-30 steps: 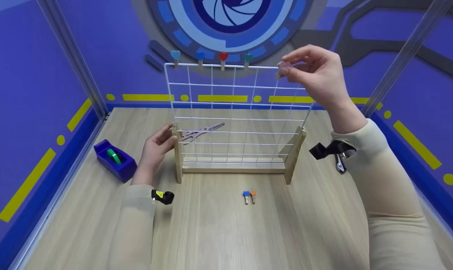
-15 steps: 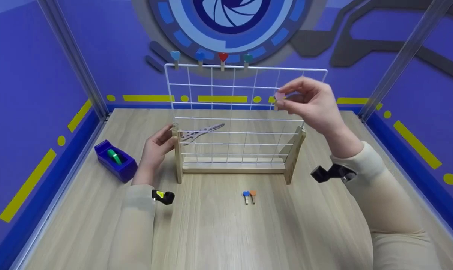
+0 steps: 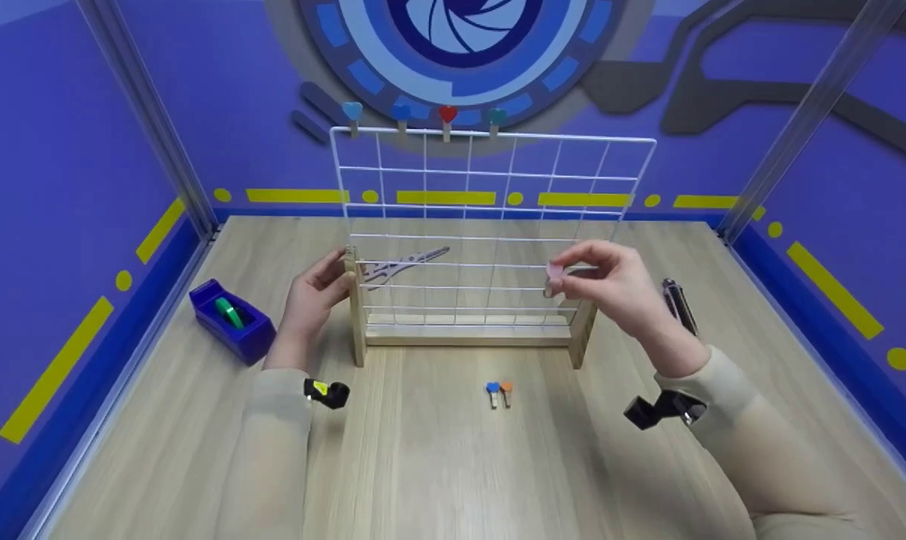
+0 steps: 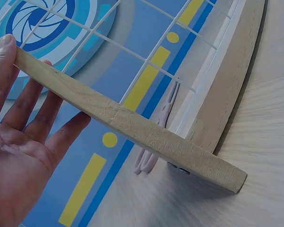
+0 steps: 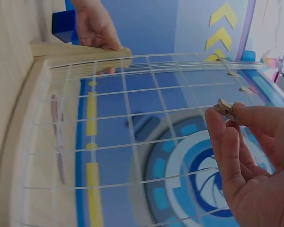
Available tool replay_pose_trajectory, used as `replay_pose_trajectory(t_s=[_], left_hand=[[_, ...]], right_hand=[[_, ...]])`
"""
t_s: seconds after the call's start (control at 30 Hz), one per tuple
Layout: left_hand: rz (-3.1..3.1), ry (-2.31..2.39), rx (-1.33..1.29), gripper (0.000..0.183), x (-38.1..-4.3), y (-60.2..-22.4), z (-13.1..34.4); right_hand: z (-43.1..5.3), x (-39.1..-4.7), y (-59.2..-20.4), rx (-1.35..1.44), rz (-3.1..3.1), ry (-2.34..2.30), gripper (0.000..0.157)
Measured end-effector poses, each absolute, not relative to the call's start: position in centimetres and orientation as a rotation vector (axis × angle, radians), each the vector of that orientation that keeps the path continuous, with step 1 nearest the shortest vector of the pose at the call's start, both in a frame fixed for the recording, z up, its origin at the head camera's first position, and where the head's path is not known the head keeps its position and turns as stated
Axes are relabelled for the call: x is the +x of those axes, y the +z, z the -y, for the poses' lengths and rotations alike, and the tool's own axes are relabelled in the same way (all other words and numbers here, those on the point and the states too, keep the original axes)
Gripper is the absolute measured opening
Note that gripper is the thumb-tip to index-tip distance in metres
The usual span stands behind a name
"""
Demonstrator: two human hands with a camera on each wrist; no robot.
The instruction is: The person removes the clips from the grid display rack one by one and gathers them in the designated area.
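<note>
My left hand (image 3: pixel 314 304) grips the left wooden upright (image 4: pixel 109 116) of a stand that carries a white wire grid (image 3: pixel 490 176); the thumb lies on one side and the fingers on the other. In front of the grid's lower right part, my right hand (image 3: pixel 618 292) pinches a small wooden clothespin (image 5: pixel 224 109) with a pink heart on it, between thumb and index finger. Along the grid's top wire sit several heart clothespins: light blue (image 3: pixel 352 111), blue (image 3: pixel 402 112), red (image 3: pixel 447 115) and green (image 3: pixel 496 117).
A blue-heart clothespin (image 3: pixel 493 394) and an orange-heart clothespin (image 3: pixel 506 394) lie before the stand. To the left is a blue tape dispenser (image 3: pixel 235 322) with green tape. Greyish tongs (image 3: pixel 408 264) lie behind the grid. A dark, slim object (image 3: pixel 678 304) is partly hidden by my right wrist.
My right hand has come down from beside the grid's top wire to its lower right part, still pinching the pink-heart clothespin. My left hand has stayed on the upright.
</note>
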State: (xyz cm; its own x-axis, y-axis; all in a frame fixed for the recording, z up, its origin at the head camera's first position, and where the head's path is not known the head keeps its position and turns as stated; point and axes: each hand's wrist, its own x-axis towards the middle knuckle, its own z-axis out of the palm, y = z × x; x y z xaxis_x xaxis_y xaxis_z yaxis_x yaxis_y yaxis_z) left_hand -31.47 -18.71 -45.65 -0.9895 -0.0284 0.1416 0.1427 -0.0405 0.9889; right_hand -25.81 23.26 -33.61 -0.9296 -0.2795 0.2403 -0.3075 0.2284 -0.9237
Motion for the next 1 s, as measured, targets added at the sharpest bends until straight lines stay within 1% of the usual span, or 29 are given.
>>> replay_pose_trajectory(t_s=[0.13, 0.6, 0.8, 1.0], left_hand=[[2.091, -2.174, -0.127, 0.056, -31.4, -45.7, 18.7], [2.11, -2.164, -0.119, 0.058, -31.5, -45.6, 18.9], [2.104, -2.173, -0.124, 0.057, -31.5, -45.7, 18.8], [2.148, -2.148, -0.106, 0.056, -31.4, -45.6, 18.8]], right_hand=[[-23.5, -25.8, -36.2, 0.545, 2.512, 1.862, 0.026], [-23.1, -24.7, -46.7, 0.411, 2.756, 1.902, 0.025], [-22.8, -24.4, -49.5, 0.362, 2.803, 1.847, 0.019], [-22.7, -24.4, -50.9, 0.332, 2.901, 1.712, 0.016]])
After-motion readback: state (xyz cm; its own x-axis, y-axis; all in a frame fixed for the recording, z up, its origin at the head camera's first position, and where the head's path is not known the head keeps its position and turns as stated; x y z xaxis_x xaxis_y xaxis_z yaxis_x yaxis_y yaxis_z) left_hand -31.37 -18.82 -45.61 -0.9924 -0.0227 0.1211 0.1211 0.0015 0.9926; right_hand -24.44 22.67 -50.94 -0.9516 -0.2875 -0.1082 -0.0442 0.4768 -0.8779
